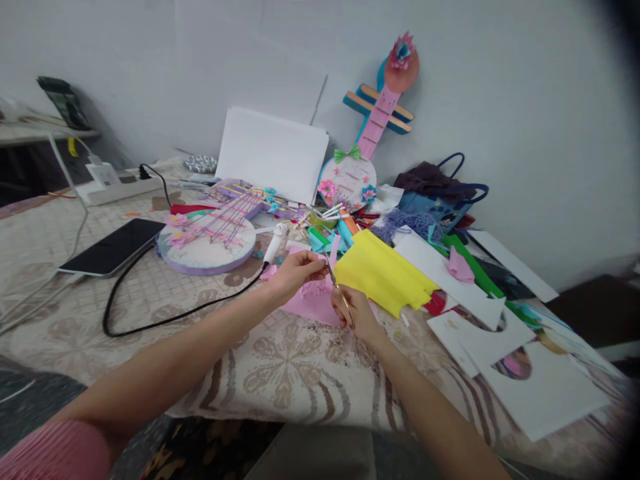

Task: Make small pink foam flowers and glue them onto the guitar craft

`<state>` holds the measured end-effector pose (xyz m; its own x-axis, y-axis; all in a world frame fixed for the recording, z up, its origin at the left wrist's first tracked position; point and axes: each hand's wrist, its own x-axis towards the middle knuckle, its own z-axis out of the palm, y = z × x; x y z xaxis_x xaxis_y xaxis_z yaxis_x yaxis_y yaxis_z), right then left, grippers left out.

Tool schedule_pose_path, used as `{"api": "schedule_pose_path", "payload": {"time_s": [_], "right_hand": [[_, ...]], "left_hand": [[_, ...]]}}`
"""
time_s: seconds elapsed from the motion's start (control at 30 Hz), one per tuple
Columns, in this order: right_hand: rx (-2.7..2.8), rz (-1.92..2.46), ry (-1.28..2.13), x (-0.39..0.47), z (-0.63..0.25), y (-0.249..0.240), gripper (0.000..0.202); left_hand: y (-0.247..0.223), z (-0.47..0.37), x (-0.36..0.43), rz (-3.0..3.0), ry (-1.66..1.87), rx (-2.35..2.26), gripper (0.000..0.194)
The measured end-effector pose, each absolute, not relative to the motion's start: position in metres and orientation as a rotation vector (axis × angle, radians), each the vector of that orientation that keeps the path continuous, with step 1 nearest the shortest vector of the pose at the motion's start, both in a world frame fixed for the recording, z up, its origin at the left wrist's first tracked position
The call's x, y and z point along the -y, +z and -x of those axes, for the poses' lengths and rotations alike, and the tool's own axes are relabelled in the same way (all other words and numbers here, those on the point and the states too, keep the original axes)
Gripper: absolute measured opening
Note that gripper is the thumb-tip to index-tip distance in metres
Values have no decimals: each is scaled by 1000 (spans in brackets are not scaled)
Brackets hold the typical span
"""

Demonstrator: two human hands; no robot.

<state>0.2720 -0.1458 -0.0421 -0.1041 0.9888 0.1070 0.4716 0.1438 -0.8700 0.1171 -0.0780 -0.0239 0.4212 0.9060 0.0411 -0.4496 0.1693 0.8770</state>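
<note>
My right hand is closed round the gold-handled scissors, whose blades point up and away from me. Close to the blades, my left hand is pinched; whatever lies between its fingertips is too small to make out. Beneath both hands lies a sheet of pink paper with a little heap of pink snippets on it. A narrow pink strip shows just behind the fingertips. To the right, a folded yellow sheet lies beside my right hand.
A white glue gun and its black cord lie left of my hands, near a round purple-edged stringed craft. A tablet rests farther left. A pink-and-blue model instrument leans on the wall. White cut-out boards lie at right.
</note>
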Motion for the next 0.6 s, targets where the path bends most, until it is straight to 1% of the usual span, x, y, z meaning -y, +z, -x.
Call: {"api": "schedule_pose_path", "payload": {"time_s": [0.23,0.6], "right_hand": [[1689,1405,898,145,-274,-45,42],[1712,1440,878,146,-276,-41,43]], "left_hand": [[-20,-115,76,-969,998,-579,20],[-19,-109,67,-998,908,-541,14]]}}
